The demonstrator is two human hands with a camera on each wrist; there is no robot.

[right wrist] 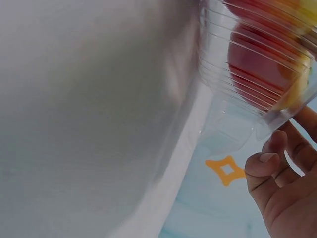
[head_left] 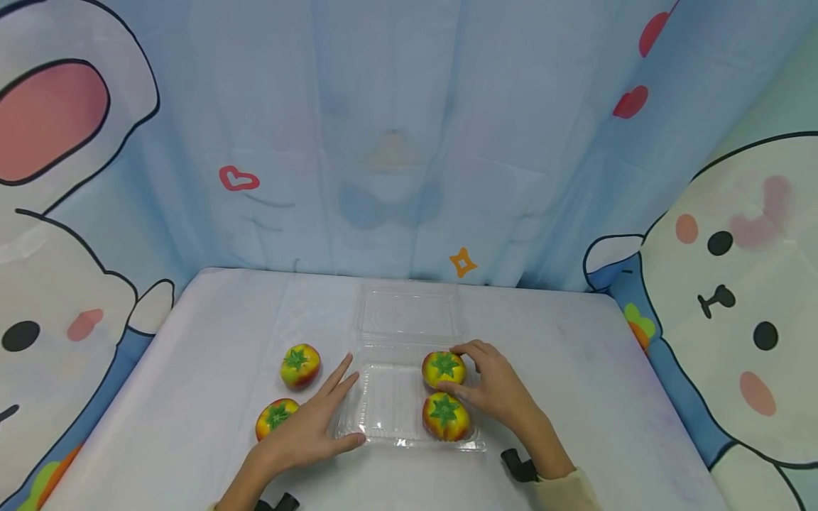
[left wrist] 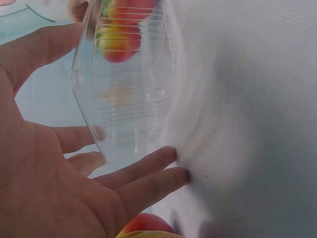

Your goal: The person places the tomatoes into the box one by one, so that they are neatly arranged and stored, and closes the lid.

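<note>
A clear plastic clamshell box (head_left: pixel 393 404) lies with its lid (head_left: pixel 409 312) folded back on the white table. Two red-and-yellow fruits with green star-shaped tops sit along its right side, a far fruit (head_left: pixel 444 369) and a near fruit (head_left: pixel 446 416). My right hand (head_left: pixel 495 383) reaches over the right rim and holds the far fruit between thumb and fingers. At the left rim, my left hand (head_left: pixel 313 429) spreads its straight fingers, thumb by the near left corner; the left wrist view shows its fingertips (left wrist: pixel 79 32) against the clear wall.
Left of the box lie two similar fruits, one farther back (head_left: pixel 300 366) and one (head_left: pixel 276 416) partly covered by my left hand. A blue curtain (head_left: pixel 396 142) with cartoon prints hangs behind the table's far edge. Black wrist mounts (head_left: pixel 519 465) show at both wrists.
</note>
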